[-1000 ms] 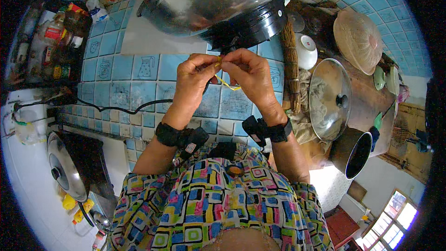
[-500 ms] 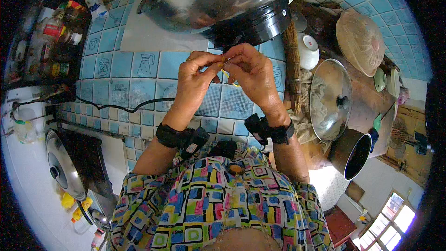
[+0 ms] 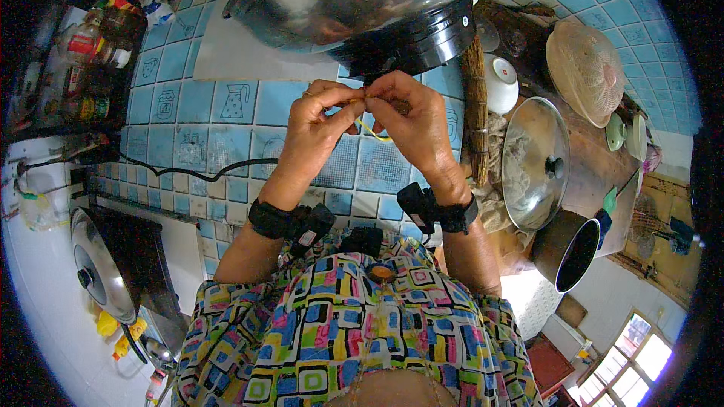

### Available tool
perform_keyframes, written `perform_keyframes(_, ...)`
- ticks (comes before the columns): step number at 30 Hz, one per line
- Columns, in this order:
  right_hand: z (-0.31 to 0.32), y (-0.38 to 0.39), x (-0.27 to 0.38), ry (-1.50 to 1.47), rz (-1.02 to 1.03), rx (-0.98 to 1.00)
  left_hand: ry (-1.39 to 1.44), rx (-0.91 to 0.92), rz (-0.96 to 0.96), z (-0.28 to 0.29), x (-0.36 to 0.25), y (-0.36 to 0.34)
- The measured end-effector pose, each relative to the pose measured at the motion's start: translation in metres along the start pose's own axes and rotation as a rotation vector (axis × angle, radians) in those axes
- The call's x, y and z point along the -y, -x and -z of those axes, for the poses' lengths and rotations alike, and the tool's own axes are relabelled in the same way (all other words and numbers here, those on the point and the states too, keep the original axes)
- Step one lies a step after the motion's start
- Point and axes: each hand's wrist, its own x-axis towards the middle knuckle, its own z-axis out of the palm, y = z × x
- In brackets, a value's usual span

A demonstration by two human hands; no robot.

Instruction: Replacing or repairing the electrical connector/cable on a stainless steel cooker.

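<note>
More of the yellow strand (image 3: 373, 133) shows than half a second ago, when the fingers hid most of it. It hangs just below the meeting fingertips, its visible length curving down and rightward to the right palm. The left hand (image 3: 320, 122) and right hand (image 3: 415, 117) are pinched narrow together at the strand; their exact grip is hidden. Blue-tiled surface (image 3: 196, 109) spreads leftward; the black base (image 3: 422, 36) stands just beyond, a straw bundle (image 3: 474, 105) rightward.
</note>
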Motion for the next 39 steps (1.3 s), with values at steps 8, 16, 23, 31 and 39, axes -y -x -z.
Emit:
perform_keyframes(8,0.001,0.005,-0.008,-0.007,0.049,-0.012,0.001,-0.007,-0.01,0.0,0.005,0.0)
perform_keyframes(16,0.01,0.002,-0.009,-0.04,-0.069,0.032,0.054,0.04,-0.015,0.003,0.003,-0.003)
perform_keyframes(23,0.004,-0.001,0.0,-0.005,0.037,-0.014,-0.172,0.013,-0.084,0.004,0.009,-0.007)
perform_keyframes(31,-0.012,0.014,0.007,0.125,0.094,-0.105,-0.317,-0.115,-0.214,-0.003,0.01,-0.003)
perform_keyframes(39,-0.014,0.018,-0.001,-0.245,-0.221,-0.141,-0.33,-0.16,-0.219,-0.007,0.01,-0.002)
